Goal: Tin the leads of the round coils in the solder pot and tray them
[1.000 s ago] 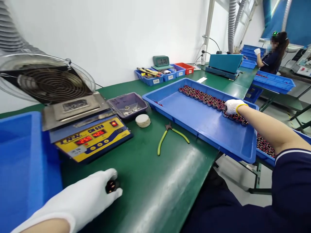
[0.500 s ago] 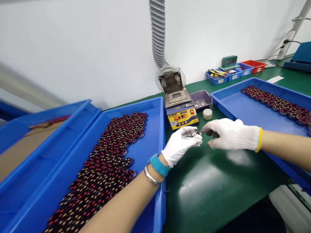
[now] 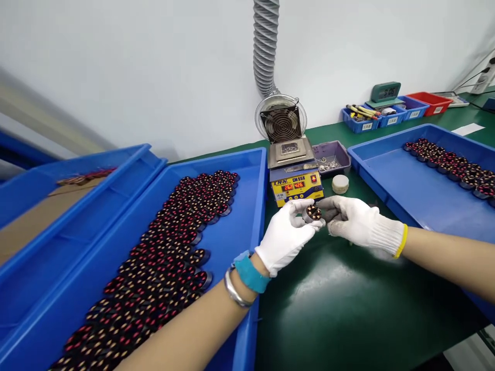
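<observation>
My left hand (image 3: 284, 237) in a white glove pinches a small round dark-red wound coil (image 3: 313, 212) above the green bench. My right hand (image 3: 358, 221), also gloved, meets it from the right, fingertips closed on the same coil. Both hands hover just in front of the yellow-faced solder pot (image 3: 297, 186). A blue tray (image 3: 247, 170) at my left holds several rows of the same coils (image 3: 170, 252). Another blue tray (image 3: 410, 185) at my right carries a row of coils (image 3: 452, 165) along its far side.
A fume fan (image 3: 281, 122) with a grey hose stands behind the solder pot. A purple dish (image 3: 331, 154) and a white round pad (image 3: 340, 183) sit beside it. Small blue and red bins (image 3: 390, 116) with tools line the wall. A further blue tray (image 3: 77, 180) lies far left.
My view swung from the right tray to the bench centre. My right hand left the right tray's coils and joined my left hand, and both now hold one coil by the solder pot.
</observation>
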Available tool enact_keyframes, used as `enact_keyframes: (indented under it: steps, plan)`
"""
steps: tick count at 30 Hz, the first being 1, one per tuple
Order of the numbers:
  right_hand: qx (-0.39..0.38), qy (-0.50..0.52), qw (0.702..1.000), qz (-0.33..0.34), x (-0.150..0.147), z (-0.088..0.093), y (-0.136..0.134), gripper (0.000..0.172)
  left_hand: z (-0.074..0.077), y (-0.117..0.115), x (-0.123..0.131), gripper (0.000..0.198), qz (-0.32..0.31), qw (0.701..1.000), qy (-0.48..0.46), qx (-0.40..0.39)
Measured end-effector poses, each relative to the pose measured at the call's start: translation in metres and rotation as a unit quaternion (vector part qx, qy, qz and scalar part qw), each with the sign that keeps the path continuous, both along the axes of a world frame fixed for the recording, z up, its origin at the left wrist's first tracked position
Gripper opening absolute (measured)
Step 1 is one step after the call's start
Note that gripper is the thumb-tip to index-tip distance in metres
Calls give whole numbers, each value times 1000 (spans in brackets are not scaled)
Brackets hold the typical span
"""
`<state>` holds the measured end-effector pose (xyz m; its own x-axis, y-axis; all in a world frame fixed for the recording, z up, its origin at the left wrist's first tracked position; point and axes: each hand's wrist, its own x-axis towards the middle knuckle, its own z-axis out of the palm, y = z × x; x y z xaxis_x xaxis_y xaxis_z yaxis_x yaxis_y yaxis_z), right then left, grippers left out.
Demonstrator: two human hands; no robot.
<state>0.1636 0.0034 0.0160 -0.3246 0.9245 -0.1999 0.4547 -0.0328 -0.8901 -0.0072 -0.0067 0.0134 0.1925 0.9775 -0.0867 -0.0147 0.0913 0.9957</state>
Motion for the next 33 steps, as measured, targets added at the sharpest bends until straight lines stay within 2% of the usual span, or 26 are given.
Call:
enact_keyframes:
  steps: [4,6,10,14,16,18,20,23,26,29,33]
  plan:
    - [-43,34,998,20,0,2,-1,67,-3,1,-3,46,-10,1000,-13,-1]
    - [-47,81,995,15,-2,5,-5,70,-5,1,-4,45,-8,1000,19,22]
    - [-42,174,984,9,-6,10,-11,72,-5,1,-4,42,-1,992,105,72]
    - [-19,215,976,-13,-4,12,-10,71,-2,0,-1,41,12,989,137,56]
    - [10,228,974,-15,-1,13,-8,69,-3,0,0,42,18,991,122,49]
    - [25,223,974,-22,2,13,-5,67,-5,0,-1,41,10,995,77,65]
    - [5,197,979,-42,2,11,-3,66,-7,1,-2,40,-3,994,44,95]
    - [-49,202,978,-26,-4,7,-4,68,-9,1,-4,40,-10,989,56,139]
    - [-22,239,971,-1,-11,0,-7,64,-10,0,-4,37,-6,983,86,162]
    - [7,216,976,-23,-11,-4,-7,59,-11,-3,-2,39,-14,982,95,164]
    - [10,146,989,-25,-1,-6,1,60,-10,-7,0,60,-71,989,57,113]
